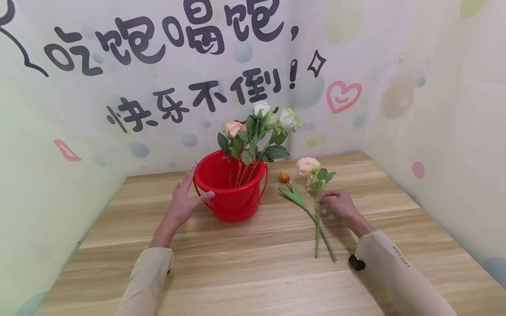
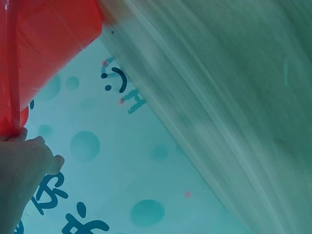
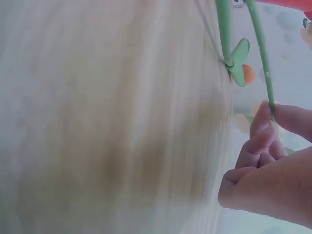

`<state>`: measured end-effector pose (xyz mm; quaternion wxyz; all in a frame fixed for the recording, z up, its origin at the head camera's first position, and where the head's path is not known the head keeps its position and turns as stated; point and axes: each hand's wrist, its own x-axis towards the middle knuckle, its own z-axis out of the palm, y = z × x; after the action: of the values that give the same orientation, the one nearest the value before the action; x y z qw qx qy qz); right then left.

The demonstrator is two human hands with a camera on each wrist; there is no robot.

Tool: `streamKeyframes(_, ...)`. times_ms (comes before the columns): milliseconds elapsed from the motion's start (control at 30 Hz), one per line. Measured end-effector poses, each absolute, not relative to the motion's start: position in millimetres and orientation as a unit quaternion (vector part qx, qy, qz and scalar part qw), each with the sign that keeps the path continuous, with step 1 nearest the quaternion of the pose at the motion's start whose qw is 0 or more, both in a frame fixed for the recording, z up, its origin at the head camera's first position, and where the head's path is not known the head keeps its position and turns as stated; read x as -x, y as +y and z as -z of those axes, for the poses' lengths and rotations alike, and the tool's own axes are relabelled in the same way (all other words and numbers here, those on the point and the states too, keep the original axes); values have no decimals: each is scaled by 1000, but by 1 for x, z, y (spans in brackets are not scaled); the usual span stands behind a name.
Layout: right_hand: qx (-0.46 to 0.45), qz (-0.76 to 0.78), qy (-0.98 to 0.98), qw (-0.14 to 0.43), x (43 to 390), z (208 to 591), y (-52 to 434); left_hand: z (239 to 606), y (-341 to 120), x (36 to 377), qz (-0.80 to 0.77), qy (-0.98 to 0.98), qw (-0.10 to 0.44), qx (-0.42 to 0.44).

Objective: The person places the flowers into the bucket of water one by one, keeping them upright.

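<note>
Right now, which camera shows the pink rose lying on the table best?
The head view: the whole pink rose shows, bloom to stem end, with the right hand pinching its stem. The right wrist view shows only a blurred stretch of green stem between fingertips. The left wrist view shows none of it.

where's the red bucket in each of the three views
Head view: the red bucket stands left of centre on the wooden table, with the left hand against its side.
Left wrist view: it fills the top left corner.
Right wrist view: only a red sliver at the top right edge, probably its wall.
Shared landmark: the wooden table.
</note>
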<state>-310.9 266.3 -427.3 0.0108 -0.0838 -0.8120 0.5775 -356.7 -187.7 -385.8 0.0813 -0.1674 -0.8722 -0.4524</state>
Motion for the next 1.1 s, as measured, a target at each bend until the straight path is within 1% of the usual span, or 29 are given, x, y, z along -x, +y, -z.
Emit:
streamKeyframes(267, 54, -626, -777, 39, 309, 418, 267, 385, -189, 356, 454, -872, 79, 165)
streamKeyframes(500, 37, -667, -739, 81, 307, 406, 263, 385, -189, 356, 453, -872, 80, 165)
streamKeyframes(767, 17, -719, -686, 115, 306, 394, 255, 384, -188, 356, 450, -875, 76, 162)
streamKeyframes(1100, 21, -751, -641, 156, 311, 375, 236, 384, -189, 356, 451, -874, 76, 165)
